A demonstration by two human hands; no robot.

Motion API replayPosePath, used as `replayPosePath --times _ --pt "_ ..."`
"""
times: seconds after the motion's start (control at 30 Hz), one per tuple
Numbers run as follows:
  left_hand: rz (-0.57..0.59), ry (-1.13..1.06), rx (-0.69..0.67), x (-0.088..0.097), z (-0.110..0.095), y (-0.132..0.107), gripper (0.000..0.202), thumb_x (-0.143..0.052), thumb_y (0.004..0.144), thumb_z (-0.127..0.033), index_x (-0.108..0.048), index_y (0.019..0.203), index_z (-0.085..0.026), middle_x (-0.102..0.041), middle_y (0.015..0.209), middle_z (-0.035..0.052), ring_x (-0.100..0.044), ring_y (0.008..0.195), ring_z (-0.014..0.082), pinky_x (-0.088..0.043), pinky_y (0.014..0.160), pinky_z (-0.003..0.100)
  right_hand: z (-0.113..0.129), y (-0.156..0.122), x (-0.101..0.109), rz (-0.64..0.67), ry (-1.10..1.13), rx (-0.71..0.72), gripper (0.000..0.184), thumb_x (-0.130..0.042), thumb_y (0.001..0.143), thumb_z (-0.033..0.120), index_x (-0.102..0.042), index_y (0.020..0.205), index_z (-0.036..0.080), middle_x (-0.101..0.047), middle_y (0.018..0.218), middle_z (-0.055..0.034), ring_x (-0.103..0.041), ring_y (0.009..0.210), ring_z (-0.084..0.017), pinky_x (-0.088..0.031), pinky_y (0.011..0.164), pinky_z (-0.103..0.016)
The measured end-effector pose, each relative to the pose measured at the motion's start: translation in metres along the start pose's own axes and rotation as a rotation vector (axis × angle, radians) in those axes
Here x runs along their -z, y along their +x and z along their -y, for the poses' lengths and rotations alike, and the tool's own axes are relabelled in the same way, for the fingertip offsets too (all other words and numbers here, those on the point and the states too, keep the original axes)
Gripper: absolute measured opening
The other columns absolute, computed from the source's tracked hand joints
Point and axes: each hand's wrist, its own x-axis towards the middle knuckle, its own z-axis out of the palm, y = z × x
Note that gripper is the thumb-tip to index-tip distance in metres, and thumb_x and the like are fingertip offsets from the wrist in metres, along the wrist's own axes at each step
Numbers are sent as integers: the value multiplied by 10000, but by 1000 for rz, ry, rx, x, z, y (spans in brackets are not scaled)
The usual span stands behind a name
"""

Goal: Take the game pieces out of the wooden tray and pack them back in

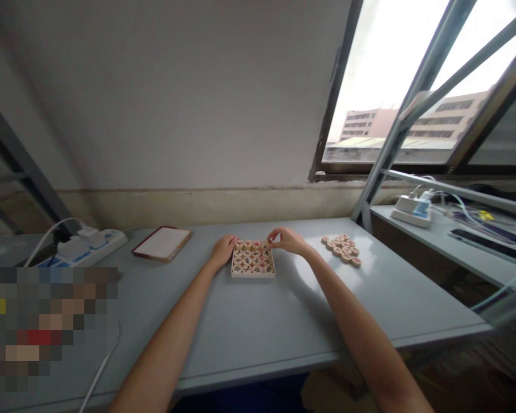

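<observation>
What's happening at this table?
A person has both hands at a white box filled with rows of round, character-marked pieces. The left hand is against the box's left side; the right hand has its fingers at the far right corner, though whether they grip a piece is too small to tell. More round pieces lie grouped on the table to the right, and a shallow white-faced tray or lid lies to the left.

Two hands [287, 240] are flanking one tray [253, 275], where sixteen discs [257, 261] are sitting, while a dozen or so loose ones [341, 250] are lying apart, both disc counts being uncertain at this size, and one lid [163, 243] and two power strips [112, 240] are also showing.
</observation>
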Motion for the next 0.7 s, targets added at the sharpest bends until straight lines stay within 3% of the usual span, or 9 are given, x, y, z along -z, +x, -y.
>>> replayPosePath --times 0.43,0.7 --pt "-14 13 -11 -2 2 1 277 -342 819 -237 -608 811 -158 -618 900 61 -532 855 151 -395 780 250 4 2 -13 -16 32 78 218 -651 651 353 -639 830 229 -621 875 -3 -535 815 -155 -374 669 -242" --pt "-18 32 -39 -1 1 0 302 -319 831 -253 -605 820 -153 -612 897 65 -532 859 149 -391 777 236 6 -2 -14 -95 -98 67 300 -640 649 446 -626 901 284 -613 922 -9 -503 878 -195 -331 746 -324"
